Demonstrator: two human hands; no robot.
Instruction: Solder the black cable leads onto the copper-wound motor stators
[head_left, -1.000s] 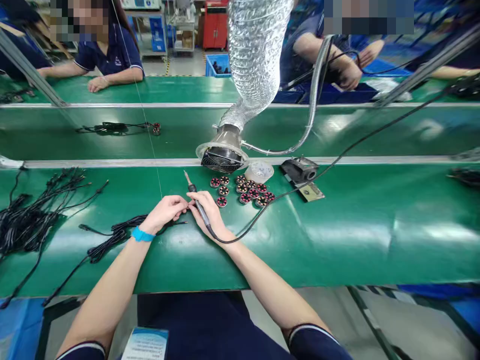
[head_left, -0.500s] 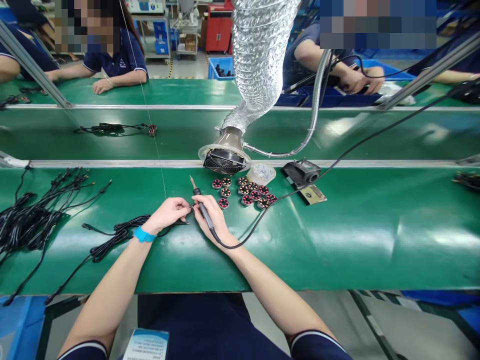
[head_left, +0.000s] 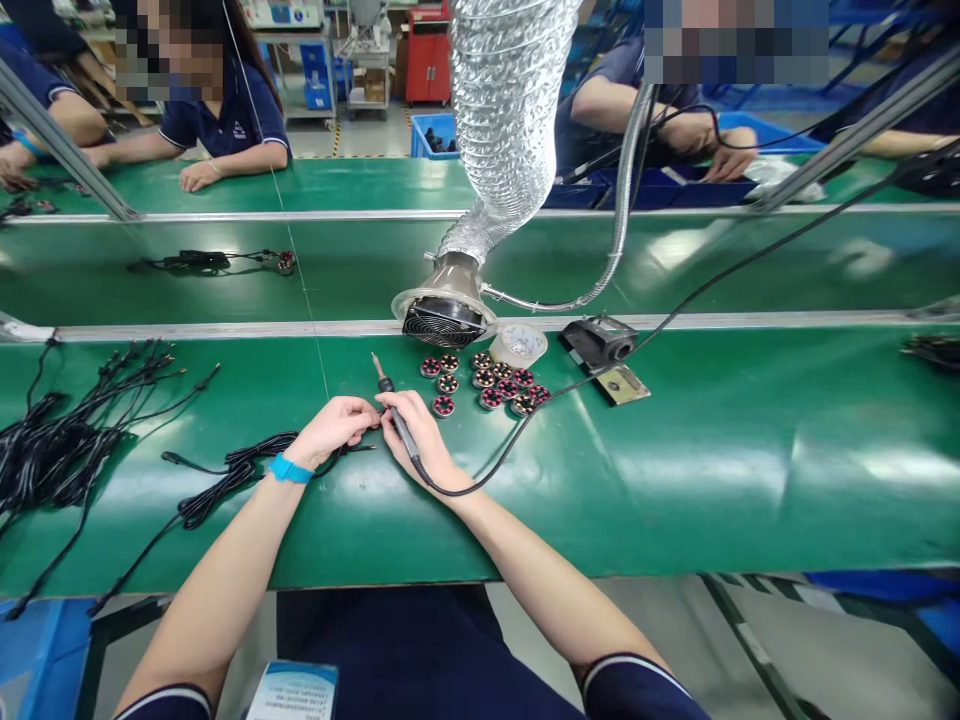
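In my right hand (head_left: 412, 430) lies a soldering iron (head_left: 403, 432), its tip pointing up and away from me. The fingers are closed round its grip, and their tips meet those of my left hand (head_left: 337, 430). My left hand, with a blue band at the wrist, pinches a thin dark end of a black cable (head_left: 244, 462); the fingers mostly hide it. That cable's coiled bundle lies to the left, and one loose end shows below the left fingers. Beyond my right hand several small round motor stators (head_left: 443, 405) with red or copper windings stand on the green bench.
A fume extractor hood (head_left: 448, 310) hangs over the bench on a foil duct. Behind the stators sits a tape roll (head_left: 519, 345), with a black soldering stand (head_left: 604, 345) to its right. A pile of black cables (head_left: 67, 440) covers the left side. Co-workers sit opposite.
The view has shifted slightly. My hands stay close together, the soldering iron still in the right one. Across the bench, a co-worker's hands at the right have moved a little.
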